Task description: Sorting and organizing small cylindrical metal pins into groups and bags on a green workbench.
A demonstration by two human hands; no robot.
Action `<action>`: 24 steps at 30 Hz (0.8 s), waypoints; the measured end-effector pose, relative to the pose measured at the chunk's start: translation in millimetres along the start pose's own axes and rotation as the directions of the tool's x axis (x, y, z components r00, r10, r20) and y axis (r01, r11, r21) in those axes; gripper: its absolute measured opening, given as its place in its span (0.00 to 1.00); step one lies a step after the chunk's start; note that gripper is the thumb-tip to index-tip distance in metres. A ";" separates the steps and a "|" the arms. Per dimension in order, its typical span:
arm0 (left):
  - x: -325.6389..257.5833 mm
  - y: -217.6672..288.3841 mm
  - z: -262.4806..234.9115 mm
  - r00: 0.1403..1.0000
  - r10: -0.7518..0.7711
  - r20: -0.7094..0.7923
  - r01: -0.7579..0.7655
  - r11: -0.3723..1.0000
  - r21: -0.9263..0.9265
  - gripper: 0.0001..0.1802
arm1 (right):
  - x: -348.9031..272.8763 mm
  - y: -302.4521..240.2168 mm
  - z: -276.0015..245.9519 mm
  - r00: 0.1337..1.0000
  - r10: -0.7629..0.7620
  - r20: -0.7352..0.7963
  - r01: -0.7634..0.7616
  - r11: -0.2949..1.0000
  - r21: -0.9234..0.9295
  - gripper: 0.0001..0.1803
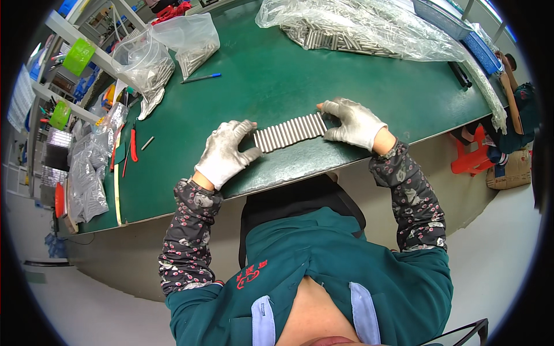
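Observation:
Many short silver metal rods point(289, 132) lie side by side in one tight row on the green tabletop, near its front edge. My left hand point(227, 151), in a whitish glove with bare fingertips, curls its thumb and fingers against the row's left end. At the right end, my right hand point(353, 123), gloved the same way, bends its fingers around the outermost rods. Between them the two hands bracket the row. Beyond it, a big clear plastic bag point(369, 32) spills a heap of similar rods across the back of the table.
Clear bags of rods point(196, 55) stand at the back left, near a blue-capped pen point(201, 78). Red-handled pliers point(134, 144), a loose rod point(148, 143) and crumpled plastic point(89, 179) lie on the left. A blue basket point(482, 52) and red stool point(470, 153) are at right.

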State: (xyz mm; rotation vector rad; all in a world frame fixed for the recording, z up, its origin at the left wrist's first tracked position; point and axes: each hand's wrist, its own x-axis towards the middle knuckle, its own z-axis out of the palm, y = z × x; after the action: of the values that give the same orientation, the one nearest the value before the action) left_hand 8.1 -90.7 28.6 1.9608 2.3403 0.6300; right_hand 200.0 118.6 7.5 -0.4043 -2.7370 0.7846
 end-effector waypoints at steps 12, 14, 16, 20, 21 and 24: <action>0.9 -15.7 -9.9 0.979 0.204 0.003 -0.204 0.979 0.021 0.28 | -5.5 3.0 -6.1 0.987 0.132 -0.091 -0.129 0.991 0.033 0.12; 6.6 -15.7 -19.9 0.956 0.275 0.101 -0.286 0.950 0.127 0.29 | -7.1 -1.1 -5.5 0.983 0.171 -0.073 -0.172 0.985 -0.010 0.11; 14.2 -15.6 -22.0 0.924 0.344 0.166 -0.374 0.903 0.211 0.28 | -7.8 -8.2 -3.4 0.969 0.238 -0.063 -0.242 0.968 -0.061 0.11; 34.9 -12.6 -17.3 0.790 0.467 0.397 -0.593 0.747 0.301 0.26 | -2.3 -25.7 0.6 0.949 0.314 -0.038 -0.316 0.944 -0.094 0.12; 39.7 -15.1 -14.0 0.727 0.518 0.451 -0.672 0.671 0.312 0.26 | 0.0 -26.8 2.0 0.948 0.315 -0.039 -0.317 0.944 -0.094 0.12; 52.5 -18.2 -6.6 0.660 0.612 0.437 -0.736 0.642 0.213 0.27 | 3.7 -24.7 3.1 0.923 0.380 -0.062 -0.385 0.915 -0.123 0.12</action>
State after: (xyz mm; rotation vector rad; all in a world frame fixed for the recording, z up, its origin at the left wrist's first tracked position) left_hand -21.7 -45.2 41.2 2.8774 1.5284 -0.1997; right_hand 190.9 98.3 19.2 -0.9975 -2.7182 0.6714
